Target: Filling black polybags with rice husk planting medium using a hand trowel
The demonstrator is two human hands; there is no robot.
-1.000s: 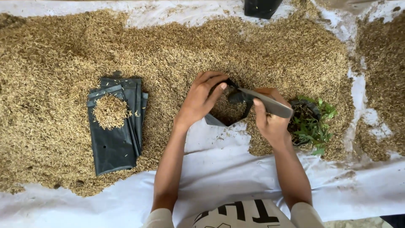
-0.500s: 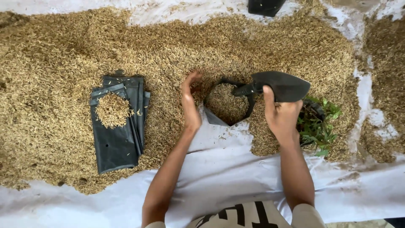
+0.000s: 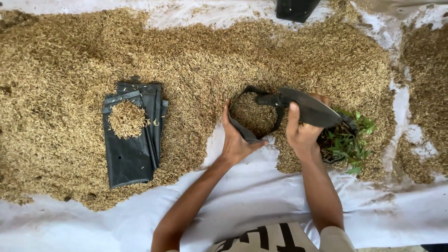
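Observation:
A black plastic grow bag (image 3: 242, 133), filled with rice husk, stands open in the middle of the husk heap (image 3: 196, 60). My left hand (image 3: 235, 140) grips the bag's near left rim. My right hand (image 3: 302, 130) holds a dark scoop-like tool (image 3: 308, 107) level over the bag's right edge. A small green seedling (image 3: 350, 140) in a black bag sits just right of my right hand.
A flat stack of empty black grow bags (image 3: 133, 140) lies to the left with a small pile of husk on top. White sheeting (image 3: 261, 196) covers the ground under my arms. Another black bag (image 3: 295, 9) shows at the top edge.
My left hand has dropped from beside the bag to grip its near rim. My right hand has lowered the tool closer to the bag's right edge.

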